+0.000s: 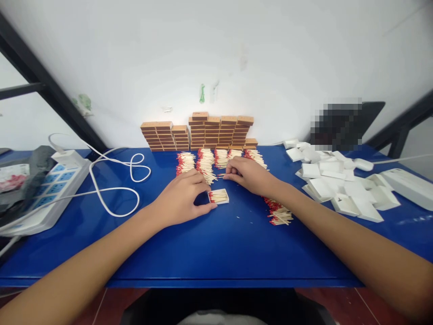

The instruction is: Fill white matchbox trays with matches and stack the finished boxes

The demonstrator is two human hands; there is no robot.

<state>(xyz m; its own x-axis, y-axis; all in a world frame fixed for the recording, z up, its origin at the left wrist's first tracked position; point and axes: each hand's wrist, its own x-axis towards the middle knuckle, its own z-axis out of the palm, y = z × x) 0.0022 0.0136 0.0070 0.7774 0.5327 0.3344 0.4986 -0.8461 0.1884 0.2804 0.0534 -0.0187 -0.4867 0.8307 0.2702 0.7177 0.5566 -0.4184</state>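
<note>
Looking down at the blue table (216, 253), the left hand (181, 198) has the little white inner tray (219, 196) pinned near the middle of the table. Thumb sits on the near side, fingers curl over the far left corner, so it's a closed pinch on the tray's left end. The tray is packed with red-tipped sticks.

The right hand (249, 175) is just beyond it, fingers bunched with the tips down at the row of loose matches (206, 162). Honestly can't tell whether it has any pinched or is only touching them.

Handling-wise, my guess is that the tray is thin card: almost no weight, soft walls, easy to crush or tip. I'd hold it by the short ends or low on the long sides and keep it flat so nothing spills. The matches look light, stiff and snappable, and they roll and scatter. Grabbing a small bundle by the middle of the sticks seems safer than grabbing the heads.

Other stuff:
- Stacked brown matchboxes (203, 133) along the far wall.
- Another match pile (279, 213) touching the right forearm.
- A heap of white trays (338, 185) to the right.
- A power strip (50, 189) and looped white cable (115, 180) to the left, well apart from the hands.
</note>
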